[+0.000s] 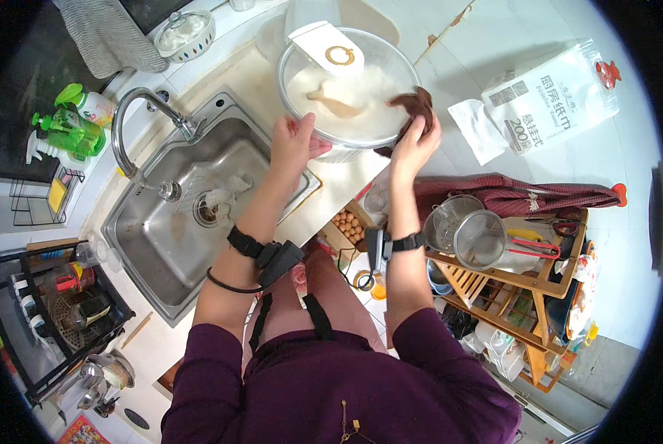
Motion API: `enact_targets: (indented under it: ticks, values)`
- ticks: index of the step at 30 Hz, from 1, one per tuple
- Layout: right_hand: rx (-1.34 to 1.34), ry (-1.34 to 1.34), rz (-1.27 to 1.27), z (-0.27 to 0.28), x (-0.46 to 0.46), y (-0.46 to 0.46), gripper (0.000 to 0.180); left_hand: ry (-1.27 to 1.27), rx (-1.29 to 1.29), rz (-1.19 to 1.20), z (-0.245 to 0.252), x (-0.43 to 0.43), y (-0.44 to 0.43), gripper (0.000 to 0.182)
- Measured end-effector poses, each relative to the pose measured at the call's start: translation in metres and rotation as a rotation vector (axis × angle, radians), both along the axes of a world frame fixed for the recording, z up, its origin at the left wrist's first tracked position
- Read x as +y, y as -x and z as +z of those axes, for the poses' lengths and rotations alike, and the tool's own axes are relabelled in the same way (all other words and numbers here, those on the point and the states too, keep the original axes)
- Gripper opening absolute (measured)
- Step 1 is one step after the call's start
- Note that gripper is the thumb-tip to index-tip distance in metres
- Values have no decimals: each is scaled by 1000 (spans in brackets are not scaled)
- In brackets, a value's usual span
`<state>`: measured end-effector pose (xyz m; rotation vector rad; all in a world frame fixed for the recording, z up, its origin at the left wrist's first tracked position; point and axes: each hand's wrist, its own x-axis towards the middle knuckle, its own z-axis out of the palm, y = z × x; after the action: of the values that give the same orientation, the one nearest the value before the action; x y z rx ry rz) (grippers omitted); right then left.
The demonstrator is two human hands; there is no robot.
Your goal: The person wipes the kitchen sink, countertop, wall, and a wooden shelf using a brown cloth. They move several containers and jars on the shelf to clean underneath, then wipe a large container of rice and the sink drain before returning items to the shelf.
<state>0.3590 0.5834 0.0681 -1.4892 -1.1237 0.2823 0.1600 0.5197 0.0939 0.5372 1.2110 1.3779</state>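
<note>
A large clear round container (384, 125) stands on the counter, with pale contents and a beige scoop-like piece (337, 105) showing inside. Across its far rim lies a white flap (323, 44) with a gold ring on it. My left hand (294, 147) grips the near left rim, thumb above and fingers underneath. In my right hand (418, 144) is a dark brown cloth (417, 105), pressed to the right side of the rim. I cannot tell whether a clear cover lies over the contents.
Left of the container is a steel sink (148, 238) with a curved faucet (122, 127) and a wet white cloth (220, 200) near the drain. A kitchen-paper pack (553, 100) hangs on the right wall. Below it, strainers (480, 238) rest on a wooden rack (542, 283). Eggs (349, 225) fill a box.
</note>
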Motion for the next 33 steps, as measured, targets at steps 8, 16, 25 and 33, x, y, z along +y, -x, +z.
enact_targets:
  ticks: [8,16,25,33]
  values:
    - [364,59,299,-13,-52,-4,63,66,34,-133,2,5,20,45]
    - [400,81,589,-13,-52,-34,71,39,44,-172,2,5,24,47]
    - [418,116,351,6,8,-68,34,3,-6,-192,2,4,10,45]
    - [-865,-90,246,43,37,12,20,-55,-96,-157,-11,-1,1,41]
